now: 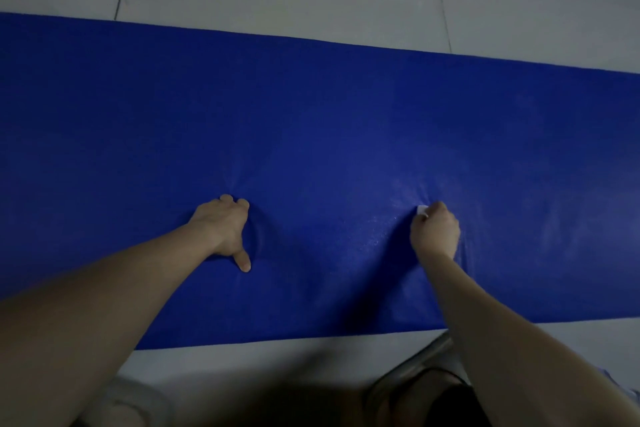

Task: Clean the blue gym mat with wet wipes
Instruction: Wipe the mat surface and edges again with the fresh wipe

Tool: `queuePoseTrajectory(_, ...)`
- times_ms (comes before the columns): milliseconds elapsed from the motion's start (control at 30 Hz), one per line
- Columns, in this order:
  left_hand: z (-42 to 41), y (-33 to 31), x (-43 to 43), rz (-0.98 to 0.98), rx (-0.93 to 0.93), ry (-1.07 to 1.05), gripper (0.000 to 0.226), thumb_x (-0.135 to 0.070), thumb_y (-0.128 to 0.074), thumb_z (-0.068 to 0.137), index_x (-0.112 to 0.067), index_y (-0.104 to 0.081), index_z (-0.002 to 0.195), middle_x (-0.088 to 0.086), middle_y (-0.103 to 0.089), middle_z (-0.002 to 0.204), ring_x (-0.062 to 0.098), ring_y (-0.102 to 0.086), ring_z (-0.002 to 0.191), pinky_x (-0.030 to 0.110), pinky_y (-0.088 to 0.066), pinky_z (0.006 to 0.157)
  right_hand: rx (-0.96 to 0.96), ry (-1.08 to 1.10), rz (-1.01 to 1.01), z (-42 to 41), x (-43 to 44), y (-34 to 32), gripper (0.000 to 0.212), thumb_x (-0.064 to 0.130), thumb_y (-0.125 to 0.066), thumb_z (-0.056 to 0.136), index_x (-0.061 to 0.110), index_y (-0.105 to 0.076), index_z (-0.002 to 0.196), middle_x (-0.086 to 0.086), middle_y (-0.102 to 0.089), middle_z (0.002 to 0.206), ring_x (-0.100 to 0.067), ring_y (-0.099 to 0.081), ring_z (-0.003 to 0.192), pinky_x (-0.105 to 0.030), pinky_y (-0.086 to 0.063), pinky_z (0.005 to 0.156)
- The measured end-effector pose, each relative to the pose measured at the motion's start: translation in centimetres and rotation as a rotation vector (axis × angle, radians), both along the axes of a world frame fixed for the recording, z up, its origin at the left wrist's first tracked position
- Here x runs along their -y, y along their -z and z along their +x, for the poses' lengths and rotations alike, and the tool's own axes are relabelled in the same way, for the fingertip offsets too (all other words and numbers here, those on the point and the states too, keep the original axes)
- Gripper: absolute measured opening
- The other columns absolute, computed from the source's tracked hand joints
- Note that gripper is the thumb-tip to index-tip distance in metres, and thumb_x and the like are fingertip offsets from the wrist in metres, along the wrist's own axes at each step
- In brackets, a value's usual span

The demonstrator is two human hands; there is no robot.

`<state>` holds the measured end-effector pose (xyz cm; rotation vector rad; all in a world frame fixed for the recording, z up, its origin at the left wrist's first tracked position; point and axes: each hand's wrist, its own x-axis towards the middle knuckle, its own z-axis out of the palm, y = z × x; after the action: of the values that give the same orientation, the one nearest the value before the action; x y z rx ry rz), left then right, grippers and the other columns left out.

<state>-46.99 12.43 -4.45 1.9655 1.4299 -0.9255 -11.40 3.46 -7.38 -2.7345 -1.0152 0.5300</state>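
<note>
Right hand (434,230) grips wipe (421,211) on mat (311,114).

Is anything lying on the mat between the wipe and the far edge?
Nothing visible. The wipe, gripped in the right hand, has bare blue mat ahead to the far edge; the left hand presses the mat off to its left.

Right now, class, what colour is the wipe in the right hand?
White; the wet wipe shows best in the head view, gripped by the right hand.
</note>
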Motion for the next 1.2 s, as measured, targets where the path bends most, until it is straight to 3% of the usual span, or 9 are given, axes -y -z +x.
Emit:
queuePoseTrajectory(167, 0.1, 0.0, -0.2, -0.007, -0.001, 0.009, 0.111, -0.068, -0.091, 0.046, -0.02, -0.043, 0.133, 0.001, -0.048, 0.121, 0.019, -0.053, 0.106, 0.034, -0.053, 0.088, -0.154, -0.12, 0.127, -7.7, -1.5, 0.1, 0.014, 0.01, -0.054, 0.094, 0.002, -0.062, 0.103, -0.02, -0.068, 0.103, -0.037, -0.064, 0.098, -0.034, -0.044, 0.08)
queuePoseTrajectory(333, 0.2, 0.1, -0.2, -0.006, -0.019, 0.014, 0.107, -0.068, -0.091, 0.045, -0.021, -0.044, 0.129, -0.001, -0.045, 0.112, 0.016, -0.051, 0.098, 0.03, -0.049, 0.077, -0.334, -0.377, 0.19, -16.9, -2.8, 0.2, 0.019, 0.008, -0.051, 0.094, 0.009, -0.067, 0.106, -0.011, -0.069, 0.108, -0.029, -0.064, 0.099, -0.035, -0.05, 0.09)
queuePoseTrajectory(433, 0.3, 0.0, -0.3, -0.009, -0.034, 0.016, 0.112, -0.07, -0.091, 0.044, -0.021, -0.042, 0.132, 0.0, -0.045, 0.116, 0.016, -0.048, 0.097, 0.03, -0.048, 0.077, -0.345, -0.574, 0.144, -18.2, -2.9, 0.2, 0.016, 0.011, -0.048, 0.099, 0.01, -0.063, 0.107, -0.009, -0.064, 0.105, -0.027, -0.06, 0.085, -0.038, -0.051, 0.076)
queuePoseTrajectory(500, 0.3, 0.0, -0.2, -0.011, -0.032, 0.008, 0.115, -0.069, -0.091, 0.044, -0.02, -0.04, 0.135, 0.002, -0.047, 0.123, 0.017, -0.049, 0.1, 0.03, -0.047, 0.077, -0.235, -0.691, 0.093, -16.4, -3.2, 0.4, 0.014, 0.014, -0.047, 0.1, 0.011, -0.058, 0.108, -0.011, -0.06, 0.103, -0.031, -0.059, 0.081, -0.036, -0.044, 0.067)
queuePoseTrajectory(567, 0.3, 0.1, -0.2, -0.013, -0.026, 0.002, 0.118, -0.069, -0.091, 0.045, -0.02, -0.039, 0.138, 0.002, -0.047, 0.127, 0.018, -0.052, 0.107, 0.03, -0.048, 0.08, -0.121, -0.652, 0.07, -13.1, -3.5, 0.6, 0.012, 0.015, -0.046, 0.101, 0.01, -0.055, 0.109, -0.013, -0.059, 0.107, -0.035, -0.061, 0.085, -0.034, -0.037, 0.065)
queuePoseTrajectory(700, 0.3, 0.1, -0.1, -0.016, -0.006, -0.003, 0.118, -0.067, -0.092, 0.046, -0.019, -0.039, 0.14, 0.003, -0.047, 0.128, 0.02, -0.053, 0.111, 0.032, -0.052, 0.087, 0.029, -0.371, 0.042, -3.8, -3.0, 0.5, 0.013, 0.012, -0.046, 0.1, 0.006, -0.053, 0.109, -0.019, -0.059, 0.112, -0.039, -0.061, 0.093, -0.034, -0.035, 0.068)
queuePoseTrajectory(833, 0.3, 0.1, -0.1, -0.014, -0.008, -0.003, 0.116, -0.067, -0.092, 0.046, -0.018, -0.04, 0.138, 0.003, -0.047, 0.126, 0.02, -0.053, 0.11, 0.033, -0.053, 0.088, 0.055, -0.157, 0.014, 1.9, -2.5, 0.1, 0.015, 0.011, -0.047, 0.098, 0.003, -0.054, 0.109, -0.02, -0.053, 0.118, -0.033, -0.05, 0.08, -0.033, -0.032, 0.068)
queuePoseTrajectory(967, 0.2, 0.1, -0.1, -0.016, -0.007, -0.003, 0.116, -0.066, -0.092, 0.047, -0.018, -0.04, 0.138, 0.003, -0.047, 0.125, 0.019, -0.053, 0.109, 0.032, -0.052, 0.087, -0.03, -0.092, 0.062, -1.5, -3.6, 0.3, 0.02, 0.006, -0.049, 0.096, 0.004, -0.06, 0.112, -0.015, -0.052, 0.122, -0.037, -0.06, 0.092, -0.03, -0.035, 0.071)
queuePoseTrajectory(1200, 0.5, 0.2, -0.2, -0.021, -0.038, -0.008, 0.118, -0.066, -0.092, 0.048, -0.018, -0.038, 0.141, 0.005, -0.047, 0.13, 0.021, -0.053, 0.115, 0.032, -0.052, 0.089, -0.224, -0.412, 0.176, -15.3, -5.3, 0.6, 0.023, 0.007, -0.049, 0.097, 0.013, -0.067, 0.109, -0.005, -0.057, 0.119, -0.029, -0.064, 0.09, -0.032, -0.048, 0.078)
